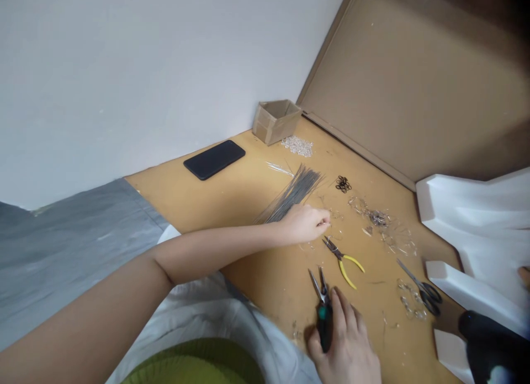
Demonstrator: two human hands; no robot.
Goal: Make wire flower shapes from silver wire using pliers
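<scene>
Back upward, the left hand [303,225] was over the middle of the table [199,203], its fingers curled in and pressed together; whether they pinched anything small, I could not tell from where I stood.

At the left, a dark phone [214,160] lay slantwise near the back edge, close to the pale wall [124,69]. A broad stretch of tabletop ran between it and the bundle of grey wires [298,186], which fanned out just behind the left hand. Farther back, an open cardboard box [265,129] sat at the wall, with a heap of clear beads [298,145] just beside it.

Nearer the front edge, the right hand [348,342] held the black-handled pliers [325,323] between thumb and fingers, their jaws parted and aimed inward. The yellow-handled pliers [350,265] lay between the hands, tips toward the left one.

Beyond, small black rings [343,184] and a loose scatter of bent wire pieces [379,218] took up the right part. Last came the scissors [429,297], lying close to the white foam [467,290] along that side, which left them little room rightward.
</scene>
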